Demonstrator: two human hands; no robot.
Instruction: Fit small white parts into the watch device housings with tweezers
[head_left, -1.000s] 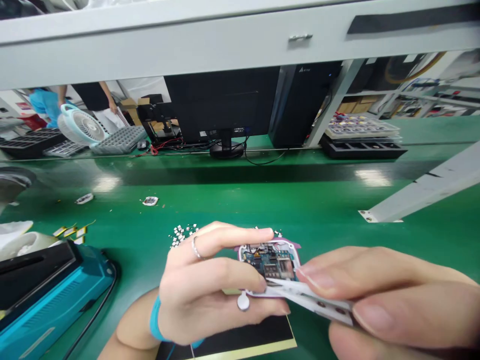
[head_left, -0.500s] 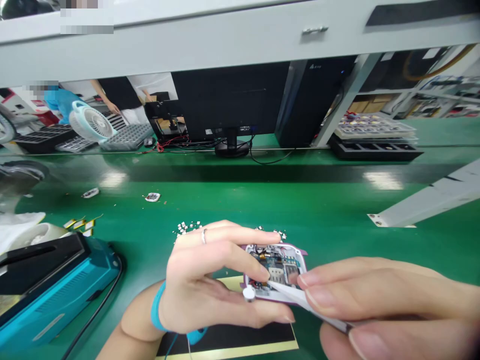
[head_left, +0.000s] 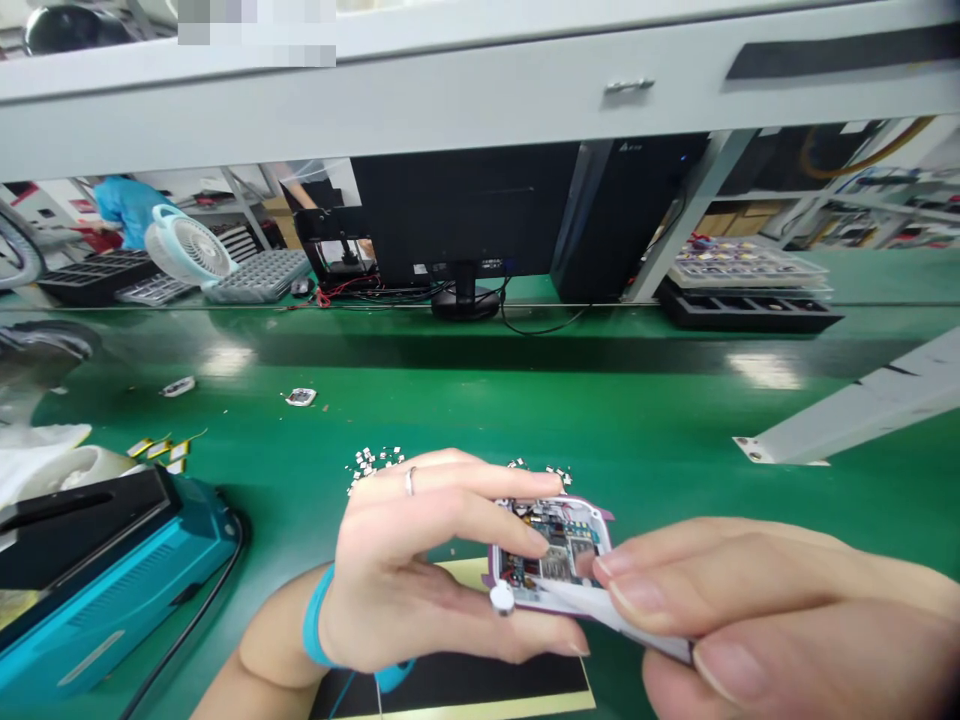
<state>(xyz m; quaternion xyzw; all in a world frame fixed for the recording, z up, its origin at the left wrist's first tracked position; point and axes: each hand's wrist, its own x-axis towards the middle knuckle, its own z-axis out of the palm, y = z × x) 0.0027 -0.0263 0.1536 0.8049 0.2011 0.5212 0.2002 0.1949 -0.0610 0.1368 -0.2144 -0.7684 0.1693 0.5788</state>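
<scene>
My left hand [head_left: 435, 560] grips a small smartwatch-like case [head_left: 600, 515] by its edges, the thumb below and the fingers above. The case lies open, baring a circuit board [head_left: 559, 545] with metal shields, and one fingertip presses on the board. A round white part [head_left: 502, 598] sits at the case's lower left corner. My right hand [head_left: 765, 610] pinches a pair of pale tweezers [head_left: 626, 612], their tips inside the case near its lower left. Whether the tips hold anything is too small to tell. A blue wrist strap [head_left: 318, 615] circles my left wrist.
A dark mat with yellow edges [head_left: 480, 690] lies beneath my hands. Tiny white parts [head_left: 367, 465] are scattered just beyond. At left stands a blue-black device [head_left: 150, 570] with a cable. A white metal post [head_left: 862, 395] rises at right; a monitor [head_left: 465, 215] stands behind.
Both hands keep their grip, and the case has shifted slightly down and right in view. The tweezers' tips have moved a little lower inside it. A background person has moved.
</scene>
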